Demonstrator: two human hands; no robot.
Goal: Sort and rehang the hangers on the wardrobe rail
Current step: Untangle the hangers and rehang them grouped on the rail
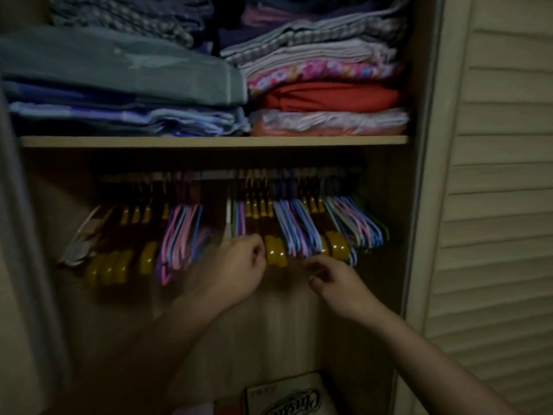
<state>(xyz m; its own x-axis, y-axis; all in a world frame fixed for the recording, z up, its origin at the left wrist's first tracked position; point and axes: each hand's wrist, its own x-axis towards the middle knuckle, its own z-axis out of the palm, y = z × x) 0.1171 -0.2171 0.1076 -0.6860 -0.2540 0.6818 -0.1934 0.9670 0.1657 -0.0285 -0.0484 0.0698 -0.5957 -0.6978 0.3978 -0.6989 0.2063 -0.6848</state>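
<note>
Wardrobe rail (215,176) — mid-rail gap above hands (239,265)

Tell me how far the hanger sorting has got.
Partly done: every hanger hangs on the rail, but brown wooden hangers and thin coloured hangers alternate in clumps. In hand: the left hand, curled at the middle wooden hangers; the right hand reaches beside it. Left: merging each kind.

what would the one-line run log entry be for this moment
step: sorting hangers | left hand: fingers curled at brown wooden hangers | right hand: reaching, holds nothing | thin pastel plastic hangers: on metal wardrobe rail
</note>
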